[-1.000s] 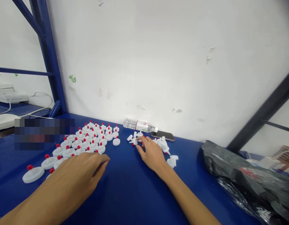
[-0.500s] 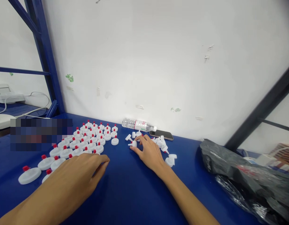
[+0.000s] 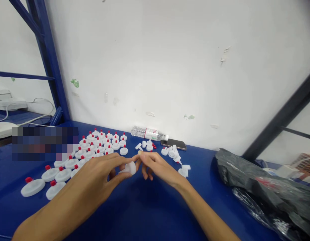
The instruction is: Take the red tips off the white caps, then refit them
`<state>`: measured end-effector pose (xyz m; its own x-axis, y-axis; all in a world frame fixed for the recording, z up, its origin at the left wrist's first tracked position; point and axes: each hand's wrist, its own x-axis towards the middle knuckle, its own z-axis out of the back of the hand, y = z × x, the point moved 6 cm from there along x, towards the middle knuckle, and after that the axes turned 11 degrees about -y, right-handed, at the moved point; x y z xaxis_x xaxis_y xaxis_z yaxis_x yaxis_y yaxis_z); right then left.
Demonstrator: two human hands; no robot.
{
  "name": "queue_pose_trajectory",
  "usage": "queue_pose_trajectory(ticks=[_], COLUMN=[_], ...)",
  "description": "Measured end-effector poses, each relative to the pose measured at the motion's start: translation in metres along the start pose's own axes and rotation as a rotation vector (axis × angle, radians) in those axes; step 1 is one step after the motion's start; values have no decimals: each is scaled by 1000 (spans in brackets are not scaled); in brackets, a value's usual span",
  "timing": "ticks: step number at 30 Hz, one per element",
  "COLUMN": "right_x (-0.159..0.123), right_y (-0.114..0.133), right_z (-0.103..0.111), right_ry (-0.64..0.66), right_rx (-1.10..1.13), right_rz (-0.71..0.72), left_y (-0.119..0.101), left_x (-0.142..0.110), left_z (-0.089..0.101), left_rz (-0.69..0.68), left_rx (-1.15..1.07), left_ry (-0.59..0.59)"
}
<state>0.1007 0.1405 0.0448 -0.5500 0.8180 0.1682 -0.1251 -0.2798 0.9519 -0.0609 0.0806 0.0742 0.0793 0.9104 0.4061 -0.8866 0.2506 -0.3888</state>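
My left hand (image 3: 102,170) pinches a white nozzle cap (image 3: 130,168) between thumb and fingers, its wide round end toward the right and its spout toward my palm. Against that wide end is my right hand (image 3: 157,165), thumb and forefinger pressed together, other fingers curled loosely below; anything in this pinch is hidden. Several white nozzle caps with red tips (image 3: 90,153) stand upright in rows on the left. Loose white nozzle caps (image 3: 172,153) lie scattered beyond my right hand, and small red tips (image 3: 154,146) lie among the pieces behind it.
A clear water bottle (image 3: 149,134) lies on its side by the wall, with a phone (image 3: 173,144) beside it. On the right, a grey plastic bag (image 3: 260,190) covers part of the blue table (image 3: 144,214). A blue metal frame (image 3: 48,57) rises at the left.
My right hand has drawn back from the loose pieces with a nozzle cap, now in my left hand's pinch. My left hand has moved right, and the two hands meet.
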Motion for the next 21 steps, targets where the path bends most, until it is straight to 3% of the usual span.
queue_pose_trajectory(ticks=[3,5,8,13,18,21], right_x=[8,11,15,19,21,19], right_y=[-13,-20,-27,-29,-31,-29], right_z=[17,21,15,8,13,14], right_ry=[-287,-396,-394,-360,-340,-315], right_rx=[-328,-598,-814,-853,-839,-819], right_rz=[95,118,117,112,113,127], left_y=[11,19,27,29,24,13], left_x=[-4,-8,-14,-20,-21,-18], left_z=[-8,-21,-42,-61,-55,-48], left_rz=[-28,-56,-80,-139,-118,-72], left_rx=[39,73,96,43,16,22], left_ry=[68,146,246,252,196,228])
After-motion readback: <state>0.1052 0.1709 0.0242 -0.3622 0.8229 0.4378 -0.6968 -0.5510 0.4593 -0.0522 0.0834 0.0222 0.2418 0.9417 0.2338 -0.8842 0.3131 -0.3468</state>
